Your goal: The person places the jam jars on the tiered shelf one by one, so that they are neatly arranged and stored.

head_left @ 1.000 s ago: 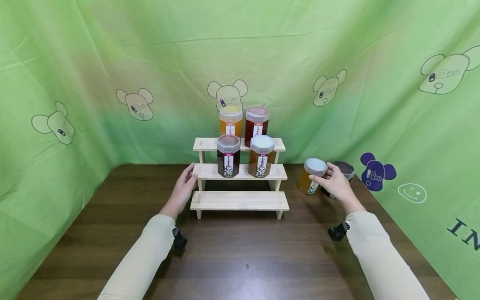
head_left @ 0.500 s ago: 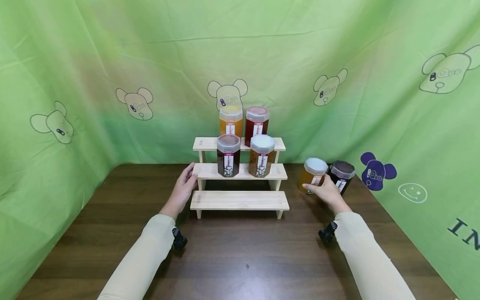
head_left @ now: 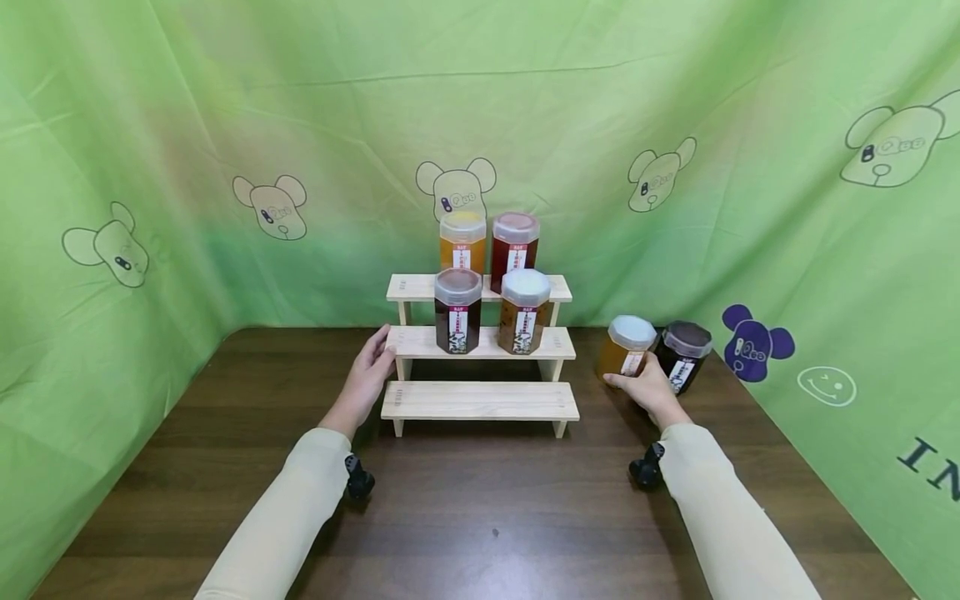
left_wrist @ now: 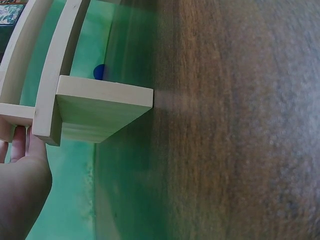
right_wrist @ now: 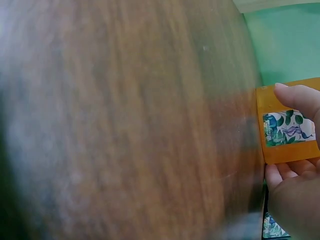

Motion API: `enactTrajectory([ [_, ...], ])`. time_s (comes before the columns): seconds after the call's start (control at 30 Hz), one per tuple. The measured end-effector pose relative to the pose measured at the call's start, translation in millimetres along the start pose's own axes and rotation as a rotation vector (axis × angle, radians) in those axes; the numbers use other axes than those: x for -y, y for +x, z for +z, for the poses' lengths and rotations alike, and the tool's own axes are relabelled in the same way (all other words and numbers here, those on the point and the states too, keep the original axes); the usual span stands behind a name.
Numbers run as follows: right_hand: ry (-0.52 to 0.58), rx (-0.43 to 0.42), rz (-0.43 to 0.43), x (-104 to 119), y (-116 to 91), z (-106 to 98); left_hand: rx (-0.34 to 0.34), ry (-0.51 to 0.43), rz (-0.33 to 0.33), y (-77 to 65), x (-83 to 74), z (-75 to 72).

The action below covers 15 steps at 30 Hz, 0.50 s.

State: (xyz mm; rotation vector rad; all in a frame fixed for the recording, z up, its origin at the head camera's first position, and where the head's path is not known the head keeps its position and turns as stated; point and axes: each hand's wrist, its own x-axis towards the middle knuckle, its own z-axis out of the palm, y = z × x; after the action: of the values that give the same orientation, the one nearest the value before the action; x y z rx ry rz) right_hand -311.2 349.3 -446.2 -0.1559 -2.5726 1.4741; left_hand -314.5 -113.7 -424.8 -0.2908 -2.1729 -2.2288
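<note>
A pale wooden three-step stand (head_left: pixel 480 402) stands mid-table in the head view. My left hand (head_left: pixel 366 373) holds the left end of its middle step; in the left wrist view the fingers (left_wrist: pixel 19 144) reach behind the wood. To the right, my right hand (head_left: pixel 647 390) grips an amber jar (head_left: pixel 613 358) with a whitish lid. Its thumb (right_wrist: pixel 295 95) lies across the front and the other fingers are on the right side, as the right wrist view shows. The jar stands on the table. A dark jar (head_left: pixel 684 354) stands just right of it, partly behind the hand.
On the middle step stand a dark jar (head_left: pixel 457 321) and a brown jar (head_left: pixel 522 325). The top step bears an orange jar (head_left: pixel 462 246) and a red jar (head_left: pixel 514 250). A green printed cloth (head_left: pixel 330 108) hangs behind and beside the brown table (head_left: pixel 480 517).
My right hand has moved left and down from the amber jar's upper side to its lower body, uncovering the dark jar. My left hand has stayed at the stand.
</note>
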Motion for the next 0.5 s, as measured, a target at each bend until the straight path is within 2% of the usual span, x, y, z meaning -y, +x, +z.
enactTrajectory([
  [0.27,-0.067,-0.017,0.025,1.2,-1.5,0.9,0.002,0.012,0.006,-0.9,-2.5,0.6],
  [0.5,-0.102,0.004,0.031,2.3,-2.9,3.0,-0.002,0.008,-0.002,-0.9,-2.6,1.0],
])
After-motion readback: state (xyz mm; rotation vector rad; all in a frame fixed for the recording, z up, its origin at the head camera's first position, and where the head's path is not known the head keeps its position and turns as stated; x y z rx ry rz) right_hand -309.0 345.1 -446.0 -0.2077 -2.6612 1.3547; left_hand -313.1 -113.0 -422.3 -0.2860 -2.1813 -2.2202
